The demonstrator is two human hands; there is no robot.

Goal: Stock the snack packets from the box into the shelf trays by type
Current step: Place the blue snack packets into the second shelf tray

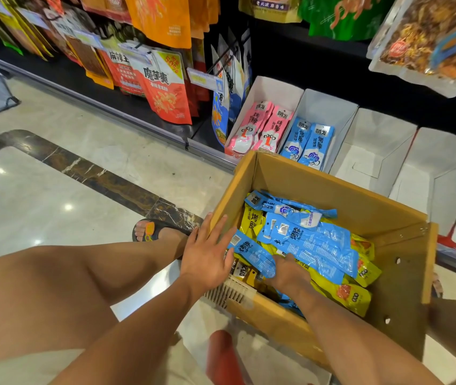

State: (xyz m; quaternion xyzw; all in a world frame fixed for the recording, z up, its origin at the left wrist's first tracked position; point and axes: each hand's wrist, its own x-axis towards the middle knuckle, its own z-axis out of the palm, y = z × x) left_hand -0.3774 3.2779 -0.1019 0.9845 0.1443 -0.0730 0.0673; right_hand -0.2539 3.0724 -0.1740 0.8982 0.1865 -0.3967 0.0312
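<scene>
left hand (207, 254) held open at box (318, 187) rim | right hand (288, 270) sunk among blue packets (318, 245) in box, grip not discernible | packets laid diagonally, just beyond right hand, the nearer one

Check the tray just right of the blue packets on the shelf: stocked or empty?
Empty. That tray shows only bare white cardboard inside, while the neighbouring tray holds blue packets.

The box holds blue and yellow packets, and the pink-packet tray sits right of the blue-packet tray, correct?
No: in the head view the pink-packet tray sits left of the blue-packet tray. The box does hold blue packets and yellow packets.
</scene>
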